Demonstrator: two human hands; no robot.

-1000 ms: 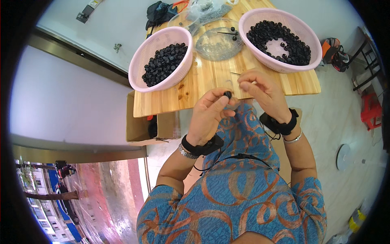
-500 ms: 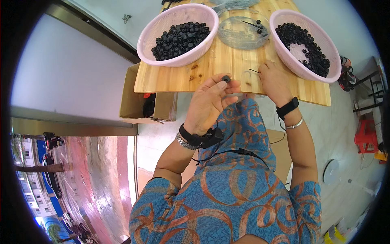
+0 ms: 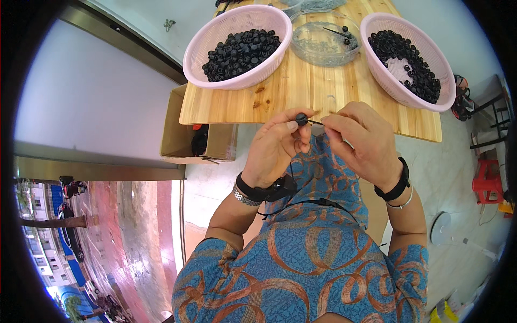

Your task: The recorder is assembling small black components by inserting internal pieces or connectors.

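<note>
A small round black plastic part [image 3: 301,119] is pinched between the thumb and fingers of my left hand [image 3: 267,153]. From the right, my right hand [image 3: 369,141] grips a thin dark rod [image 3: 315,123] whose tip meets the part; whether it goes inside cannot be made out. Both hands are raised close together at the near edge of the wooden table [image 3: 226,107]. A pink basket [image 3: 189,67] at the far left holds a heap of black parts, and another pink basket [image 3: 383,85] at the right holds more around a bare patch.
Between the baskets stands a clear plastic dish [image 3: 309,58] with a few black pieces and a thin dark stick in it. An open cardboard box [image 3: 173,132] sits below the table's left side. A red stool [image 3: 486,183] is off to the right.
My right hand has lifted off the table and moved toward me, bringing the thin rod to the black part. My left hand has come slightly lower, still pinching the part.
</note>
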